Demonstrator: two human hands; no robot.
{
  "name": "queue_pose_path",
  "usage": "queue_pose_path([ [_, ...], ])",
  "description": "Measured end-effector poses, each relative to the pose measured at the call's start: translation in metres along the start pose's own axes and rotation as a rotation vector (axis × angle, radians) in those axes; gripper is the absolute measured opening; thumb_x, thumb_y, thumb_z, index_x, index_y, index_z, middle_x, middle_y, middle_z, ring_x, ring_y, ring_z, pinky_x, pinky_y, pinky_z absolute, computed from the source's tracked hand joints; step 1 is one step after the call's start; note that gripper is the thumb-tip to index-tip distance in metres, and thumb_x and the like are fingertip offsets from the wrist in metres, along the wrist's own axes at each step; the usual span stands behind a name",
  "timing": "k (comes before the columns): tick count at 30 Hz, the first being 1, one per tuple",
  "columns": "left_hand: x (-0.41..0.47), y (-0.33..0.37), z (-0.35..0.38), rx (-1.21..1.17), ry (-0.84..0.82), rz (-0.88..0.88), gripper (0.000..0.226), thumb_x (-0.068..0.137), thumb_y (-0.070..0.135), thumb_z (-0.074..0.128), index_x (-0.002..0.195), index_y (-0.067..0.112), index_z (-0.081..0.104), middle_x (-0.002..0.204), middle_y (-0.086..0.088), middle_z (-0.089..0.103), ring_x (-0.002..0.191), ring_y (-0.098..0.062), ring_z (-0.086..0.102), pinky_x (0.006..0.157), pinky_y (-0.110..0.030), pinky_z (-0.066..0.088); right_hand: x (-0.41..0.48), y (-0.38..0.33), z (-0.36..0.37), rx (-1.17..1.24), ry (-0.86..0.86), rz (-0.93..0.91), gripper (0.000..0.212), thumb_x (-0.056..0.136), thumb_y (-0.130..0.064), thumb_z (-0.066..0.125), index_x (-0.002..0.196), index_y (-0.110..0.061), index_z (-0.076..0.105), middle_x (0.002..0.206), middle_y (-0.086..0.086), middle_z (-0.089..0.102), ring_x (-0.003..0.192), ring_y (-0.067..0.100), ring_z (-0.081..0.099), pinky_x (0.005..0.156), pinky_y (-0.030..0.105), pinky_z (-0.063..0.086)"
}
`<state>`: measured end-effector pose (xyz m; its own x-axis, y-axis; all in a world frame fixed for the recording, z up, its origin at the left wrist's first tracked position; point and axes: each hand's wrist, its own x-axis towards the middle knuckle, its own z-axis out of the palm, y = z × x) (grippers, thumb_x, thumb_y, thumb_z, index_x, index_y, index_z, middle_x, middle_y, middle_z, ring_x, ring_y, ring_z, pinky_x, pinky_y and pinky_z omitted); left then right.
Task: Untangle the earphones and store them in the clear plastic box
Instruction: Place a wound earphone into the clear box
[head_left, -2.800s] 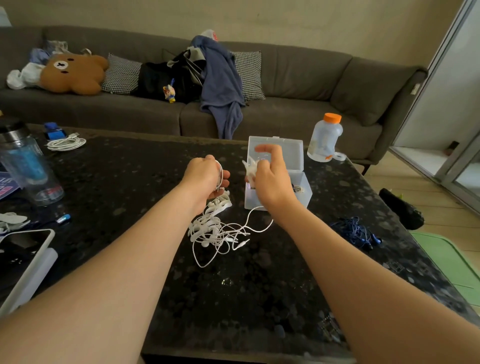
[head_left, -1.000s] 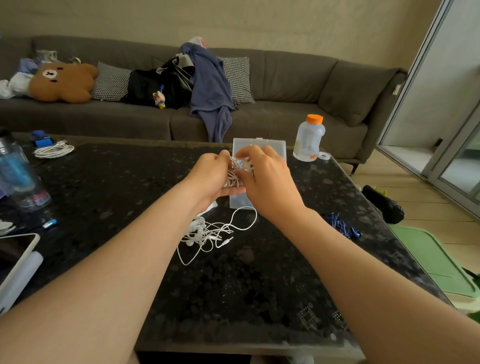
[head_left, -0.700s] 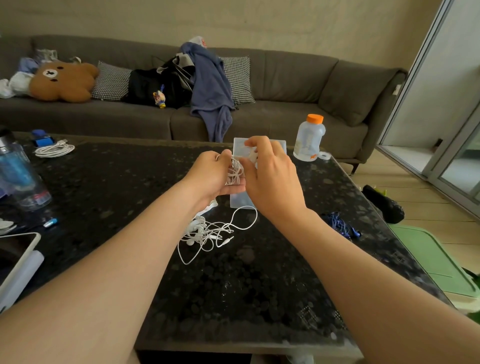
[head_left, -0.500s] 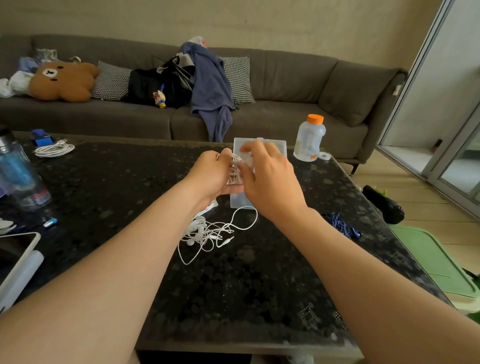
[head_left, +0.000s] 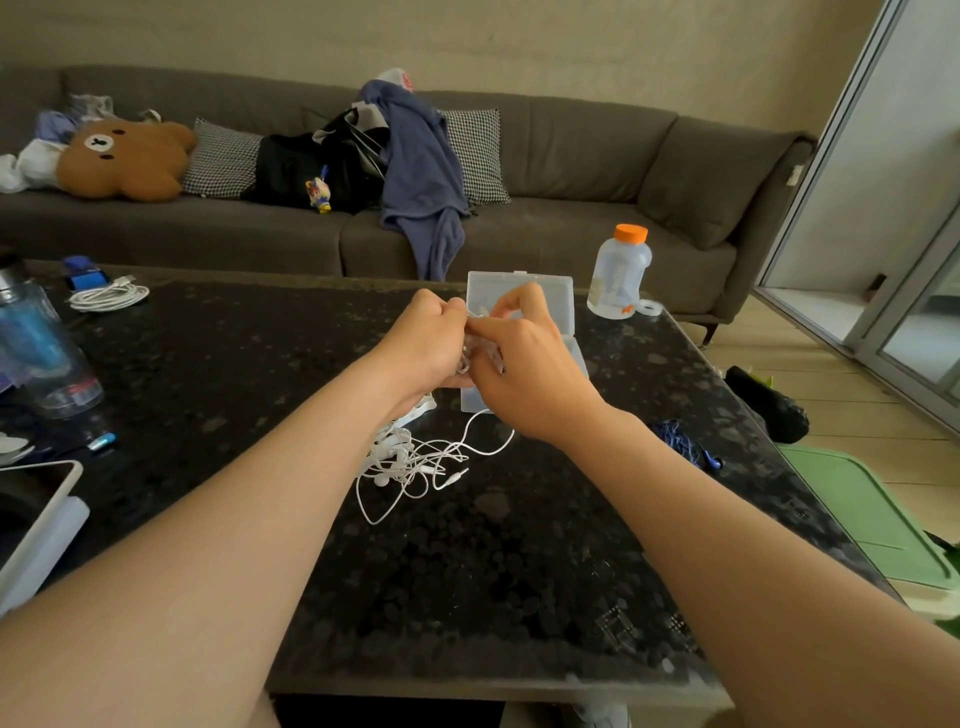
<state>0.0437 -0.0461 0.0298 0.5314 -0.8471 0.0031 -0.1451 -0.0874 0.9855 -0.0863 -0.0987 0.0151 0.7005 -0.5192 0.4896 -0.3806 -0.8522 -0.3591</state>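
While your hands meet just over the clear plastic box (head_left: 521, 287), both are clenched on the white earphones (head_left: 402, 458). Your left hand (head_left: 423, 345) is curled into a fist around a wound bunch of cord, thumb tucked beneath it. Your right hand (head_left: 524, 379) pinches the same bunch from the other side, its bent fingers (head_left: 519, 304) arched over the top and touching your left knuckles. The rest of the earphones trail down from your grip into a loose tangle on the black speckled table (head_left: 467, 571), just in front of the box, with a plug lying at the near right edge of the pile. The box sits open on the table behind your hands, its lid up at the far side.

Nearly three seconds ago your hands were apart and your right forefinger was stretched out straight over the lid; now they are pressed together. Half a second ago the grip looked much the same, only slightly higher.

An orange-capped bottle (head_left: 620, 273) stands right of the box; its label is too small to read.
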Motion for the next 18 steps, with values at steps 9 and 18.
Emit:
queue_pose_path([
  [9,-0.0045,0.0020,0.0013,0.020,0.049,0.113,0.022,0.112,0.027,0.052,0.103,0.010,0.062,0.098,-0.011,0.068,0.086,-0.022,0.068,0.082,-0.049,0.066,0.0046,0.0033,0.0043,-0.016,0.168,0.060,0.017,0.101,-0.014,0.065,0.108,-0.014,0.081,0.103,0.007,0.051,0.090,0.020,0.056,0.079,0.031,0.049],
  [18,-0.0045,-0.0007,0.0024,0.194,0.126,0.326,0.025,0.110,0.031,0.056,0.104,0.022,0.079,0.087,-0.001,0.075,0.082,-0.019,0.070,0.074,-0.038,0.056,0.0060,0.0046,0.0021,0.253,0.350,0.150,0.036,0.083,-0.025,0.078,0.114,-0.021,0.060,0.104,-0.005,0.068,0.089,0.013,0.069,0.078,0.033,0.061],
])
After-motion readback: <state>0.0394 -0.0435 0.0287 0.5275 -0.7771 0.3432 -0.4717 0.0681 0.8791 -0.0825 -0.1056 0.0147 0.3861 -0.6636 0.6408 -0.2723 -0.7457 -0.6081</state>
